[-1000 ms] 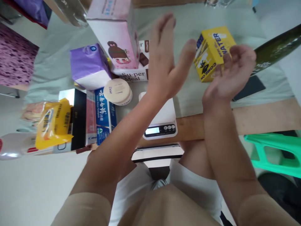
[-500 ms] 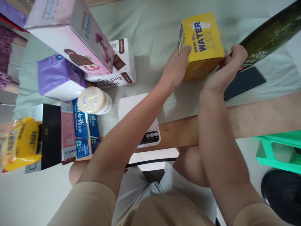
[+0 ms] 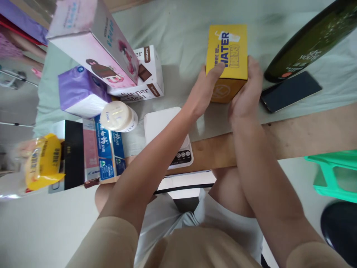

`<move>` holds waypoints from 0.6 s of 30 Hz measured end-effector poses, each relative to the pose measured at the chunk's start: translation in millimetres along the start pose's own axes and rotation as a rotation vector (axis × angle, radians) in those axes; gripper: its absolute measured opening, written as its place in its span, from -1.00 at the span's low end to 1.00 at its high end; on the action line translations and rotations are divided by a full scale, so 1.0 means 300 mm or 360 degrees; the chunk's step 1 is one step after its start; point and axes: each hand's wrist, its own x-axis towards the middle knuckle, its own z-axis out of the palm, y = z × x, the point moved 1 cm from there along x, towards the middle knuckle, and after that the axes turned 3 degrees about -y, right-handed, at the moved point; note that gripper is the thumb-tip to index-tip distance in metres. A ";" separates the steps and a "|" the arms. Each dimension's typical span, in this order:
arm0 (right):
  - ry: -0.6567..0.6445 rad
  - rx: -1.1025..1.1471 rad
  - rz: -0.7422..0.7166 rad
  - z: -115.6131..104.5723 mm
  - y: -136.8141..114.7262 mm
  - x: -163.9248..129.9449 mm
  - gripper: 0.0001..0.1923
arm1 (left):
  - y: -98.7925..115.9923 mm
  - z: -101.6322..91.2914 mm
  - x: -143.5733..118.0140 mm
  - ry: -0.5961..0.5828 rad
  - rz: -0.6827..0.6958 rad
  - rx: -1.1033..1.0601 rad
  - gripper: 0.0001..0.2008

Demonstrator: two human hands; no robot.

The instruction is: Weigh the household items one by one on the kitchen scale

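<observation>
A yellow box [image 3: 227, 52] printed with "WATER" stands on the pale green cloth [image 3: 181, 29] at the far middle of the table. My left hand [image 3: 205, 91] presses against its left side and my right hand [image 3: 247, 93] clasps its right side, so both hands grip it. A white kitchen scale [image 3: 161, 124] lies just to the near left of the box, partly hidden under my left forearm.
A dark phone [image 3: 291, 91] and a dark green bottle [image 3: 309, 41] lie right of the box. Left are a Dove jar [image 3: 117, 116], a "Super Meal" box [image 3: 147, 76], a pink box [image 3: 92, 41], a purple tissue pack [image 3: 79, 91], a blue box [image 3: 107, 149] and a yellow packet [image 3: 41, 162]. A green stool [image 3: 334, 175] stands at right.
A second ago both hands were raised and empty above the table. They dropped to the yellow box, closed on its two sides, and turned it square to me.
</observation>
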 end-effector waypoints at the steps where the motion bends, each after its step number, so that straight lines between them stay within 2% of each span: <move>1: 0.0055 0.0140 -0.0055 0.010 -0.016 -0.030 -0.44 | 0.008 0.003 -0.023 0.0025 0.0015 0.0047 -0.74; 3: 0.0124 0.0372 -0.0166 0.033 -0.062 -0.096 -0.47 | 0.036 0.018 -0.089 0.0021 0.0101 0.0123 -0.72; 6: 0.0099 0.0436 -0.0318 0.077 -0.154 -0.206 -0.50 | 0.101 0.048 -0.242 -0.0052 0.0345 0.0313 -0.64; 7: 0.0085 0.0426 -0.0378 0.093 -0.184 -0.247 -0.52 | 0.124 0.055 -0.306 -0.0009 0.0411 0.0431 -0.58; 9: -0.0071 0.0431 -0.0428 0.130 -0.233 -0.333 -0.52 | 0.166 0.064 -0.441 0.0070 0.0525 0.0601 -0.29; 10: -0.0191 0.0444 -0.0426 0.149 -0.250 -0.377 -0.53 | 0.183 0.065 -0.506 0.0099 0.0529 0.0630 -0.21; 11: -0.0296 0.0455 -0.0395 0.167 -0.260 -0.420 -0.53 | 0.196 0.062 -0.568 0.0151 0.0565 0.0565 -0.18; 14: -0.0599 0.0379 -0.0171 0.208 -0.252 -0.533 -0.36 | 0.206 0.040 -0.717 0.0239 0.0426 0.0407 -0.17; 18: -0.0919 0.0151 -0.0035 0.237 -0.195 -0.627 -0.19 | 0.166 -0.017 -0.824 0.0477 0.0378 0.0321 -0.19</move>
